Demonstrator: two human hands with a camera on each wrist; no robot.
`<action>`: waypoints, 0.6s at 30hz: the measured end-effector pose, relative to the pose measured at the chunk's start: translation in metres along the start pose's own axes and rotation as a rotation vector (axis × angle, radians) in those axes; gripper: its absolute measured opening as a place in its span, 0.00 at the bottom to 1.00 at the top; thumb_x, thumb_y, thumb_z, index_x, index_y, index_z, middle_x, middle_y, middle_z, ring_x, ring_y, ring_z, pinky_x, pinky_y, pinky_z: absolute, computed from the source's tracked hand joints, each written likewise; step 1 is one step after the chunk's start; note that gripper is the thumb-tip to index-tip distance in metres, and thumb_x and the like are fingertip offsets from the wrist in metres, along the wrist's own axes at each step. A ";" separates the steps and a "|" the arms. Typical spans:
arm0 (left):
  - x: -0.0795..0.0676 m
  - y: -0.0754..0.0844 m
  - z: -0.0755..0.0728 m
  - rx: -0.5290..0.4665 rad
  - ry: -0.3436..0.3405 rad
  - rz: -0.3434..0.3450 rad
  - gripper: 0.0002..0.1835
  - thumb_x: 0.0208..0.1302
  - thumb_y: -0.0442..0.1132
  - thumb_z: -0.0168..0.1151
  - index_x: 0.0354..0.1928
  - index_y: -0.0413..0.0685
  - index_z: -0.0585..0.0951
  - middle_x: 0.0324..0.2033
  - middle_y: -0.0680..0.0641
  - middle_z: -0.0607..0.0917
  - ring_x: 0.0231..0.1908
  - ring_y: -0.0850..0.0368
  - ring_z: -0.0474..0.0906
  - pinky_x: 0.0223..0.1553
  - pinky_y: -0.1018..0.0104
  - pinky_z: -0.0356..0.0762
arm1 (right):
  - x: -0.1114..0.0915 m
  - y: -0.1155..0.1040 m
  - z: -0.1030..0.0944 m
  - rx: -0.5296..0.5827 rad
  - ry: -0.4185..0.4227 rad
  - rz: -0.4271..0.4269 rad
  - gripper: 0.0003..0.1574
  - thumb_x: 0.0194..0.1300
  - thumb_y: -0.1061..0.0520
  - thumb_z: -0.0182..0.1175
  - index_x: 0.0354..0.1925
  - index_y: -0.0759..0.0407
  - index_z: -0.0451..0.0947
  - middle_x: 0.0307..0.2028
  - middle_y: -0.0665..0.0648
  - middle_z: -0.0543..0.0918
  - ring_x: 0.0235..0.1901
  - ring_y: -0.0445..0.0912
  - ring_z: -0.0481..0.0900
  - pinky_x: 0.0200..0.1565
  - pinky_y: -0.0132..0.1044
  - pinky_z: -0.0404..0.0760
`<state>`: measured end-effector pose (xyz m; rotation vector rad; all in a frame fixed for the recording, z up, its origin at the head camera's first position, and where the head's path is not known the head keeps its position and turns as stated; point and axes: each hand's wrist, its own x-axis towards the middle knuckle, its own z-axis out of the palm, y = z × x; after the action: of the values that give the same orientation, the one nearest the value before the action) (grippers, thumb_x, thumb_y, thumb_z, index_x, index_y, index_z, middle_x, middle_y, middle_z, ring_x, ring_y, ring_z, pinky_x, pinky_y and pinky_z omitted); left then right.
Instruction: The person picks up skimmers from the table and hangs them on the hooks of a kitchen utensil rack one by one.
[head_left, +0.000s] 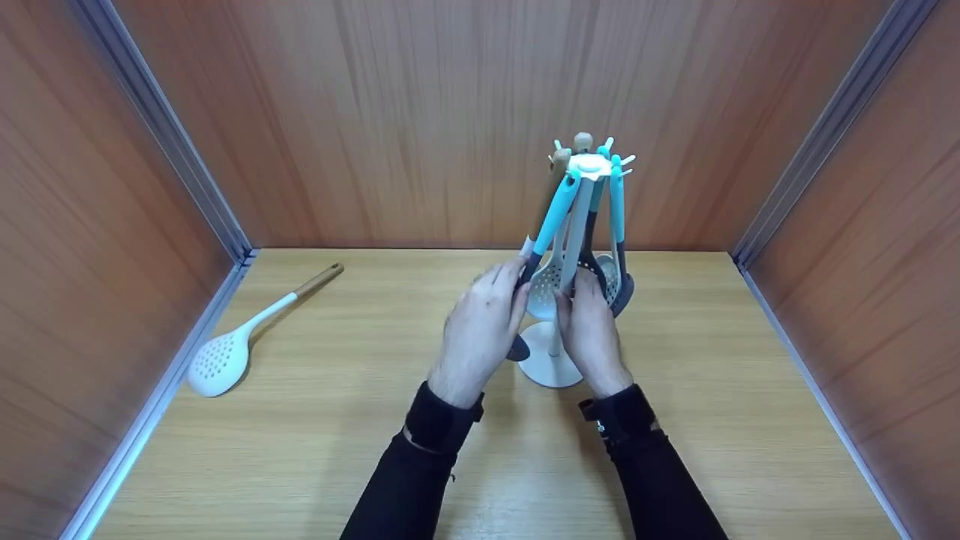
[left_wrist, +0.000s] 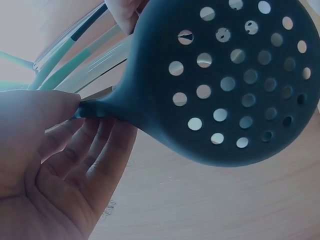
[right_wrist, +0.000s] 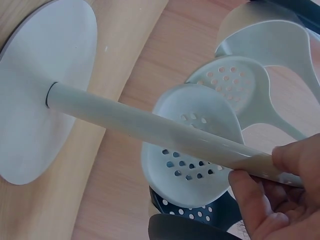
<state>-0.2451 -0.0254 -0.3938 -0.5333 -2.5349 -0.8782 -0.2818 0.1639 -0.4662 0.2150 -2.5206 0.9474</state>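
A white utensil stand (head_left: 590,166) with a round base (head_left: 551,367) has several kitchen utensils hanging from its top. My right hand (head_left: 592,330) grips its pole (right_wrist: 150,127), thumb and fingers around it in the right wrist view. To the left, my left hand (head_left: 480,315) pinches the neck of a dark perforated skimmer (left_wrist: 240,85) between thumb and fingers. A turquoise handle (head_left: 555,214) runs from that hand up to the stand's top. White perforated utensils (right_wrist: 192,105) hang close to the pole. Whether the base touches the table, I cannot tell.
A white skimmer (head_left: 219,364) with a wooden handle lies at the left of the wooden table (head_left: 360,450). Wood-grain panels (head_left: 420,120) rise behind and on both sides, with metal strips (head_left: 176,127) along the corners.
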 end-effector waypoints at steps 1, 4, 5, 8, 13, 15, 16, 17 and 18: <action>-0.001 -0.001 0.000 -0.004 -0.004 -0.002 0.22 0.93 0.43 0.62 0.78 0.42 0.82 0.58 0.42 0.94 0.56 0.48 0.96 0.53 0.53 0.99 | 0.000 0.000 0.000 0.002 -0.005 0.005 0.30 0.89 0.66 0.61 0.81 0.70 0.69 0.74 0.75 0.81 0.71 0.67 0.89 0.70 0.61 0.92; -0.003 -0.002 -0.001 -0.014 -0.014 -0.007 0.22 0.93 0.43 0.62 0.78 0.43 0.82 0.58 0.42 0.94 0.56 0.48 0.95 0.54 0.54 0.98 | 0.000 0.000 -0.001 0.002 -0.021 0.020 0.31 0.90 0.66 0.61 0.82 0.70 0.68 0.75 0.74 0.80 0.73 0.67 0.87 0.72 0.61 0.91; -0.003 -0.003 -0.001 -0.015 -0.016 -0.008 0.22 0.93 0.43 0.62 0.78 0.43 0.82 0.58 0.43 0.94 0.56 0.49 0.95 0.54 0.55 0.98 | 0.000 0.000 -0.001 0.001 -0.027 0.027 0.31 0.90 0.65 0.61 0.82 0.69 0.68 0.76 0.74 0.80 0.73 0.67 0.87 0.72 0.61 0.91; -0.005 -0.005 -0.002 -0.013 -0.017 -0.015 0.22 0.93 0.44 0.63 0.78 0.44 0.82 0.58 0.43 0.94 0.55 0.49 0.95 0.54 0.55 0.98 | 0.000 -0.001 -0.001 0.000 -0.043 0.040 0.31 0.90 0.65 0.60 0.83 0.69 0.67 0.76 0.74 0.79 0.75 0.67 0.85 0.74 0.61 0.89; -0.008 -0.008 -0.004 -0.007 -0.012 -0.014 0.22 0.93 0.44 0.63 0.78 0.44 0.83 0.57 0.43 0.94 0.53 0.49 0.95 0.54 0.54 0.98 | 0.000 -0.004 -0.003 0.015 -0.071 0.057 0.32 0.91 0.64 0.60 0.84 0.69 0.65 0.78 0.74 0.78 0.79 0.67 0.82 0.77 0.62 0.86; -0.009 -0.008 -0.004 -0.006 -0.012 -0.008 0.22 0.93 0.44 0.63 0.78 0.44 0.83 0.58 0.43 0.94 0.54 0.49 0.95 0.56 0.54 0.98 | 0.000 -0.005 -0.004 0.023 -0.084 0.070 0.33 0.91 0.64 0.59 0.85 0.69 0.65 0.78 0.74 0.77 0.79 0.67 0.82 0.78 0.62 0.86; -0.009 -0.009 -0.004 -0.006 -0.014 -0.007 0.22 0.93 0.44 0.63 0.78 0.44 0.83 0.58 0.43 0.94 0.55 0.49 0.95 0.56 0.54 0.98 | 0.000 -0.005 -0.005 0.025 -0.091 0.077 0.33 0.92 0.64 0.59 0.85 0.69 0.64 0.79 0.74 0.77 0.80 0.67 0.81 0.79 0.62 0.85; -0.010 -0.010 -0.004 -0.006 -0.014 -0.003 0.22 0.93 0.44 0.63 0.78 0.43 0.83 0.58 0.43 0.94 0.55 0.49 0.95 0.56 0.54 0.98 | 0.000 -0.005 -0.006 0.029 -0.098 0.083 0.33 0.92 0.64 0.58 0.86 0.68 0.64 0.79 0.73 0.77 0.80 0.66 0.81 0.80 0.61 0.85; -0.010 -0.010 -0.004 -0.005 -0.014 -0.001 0.22 0.93 0.44 0.63 0.78 0.43 0.83 0.58 0.43 0.94 0.55 0.49 0.95 0.56 0.54 0.98 | 0.000 -0.005 -0.007 0.030 -0.106 0.086 0.33 0.92 0.64 0.58 0.86 0.68 0.63 0.80 0.73 0.76 0.80 0.66 0.81 0.80 0.61 0.84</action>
<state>-0.2404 -0.0378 -0.4007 -0.5417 -2.5458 -0.8849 -0.2783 0.1641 -0.4583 0.1706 -2.6318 1.0336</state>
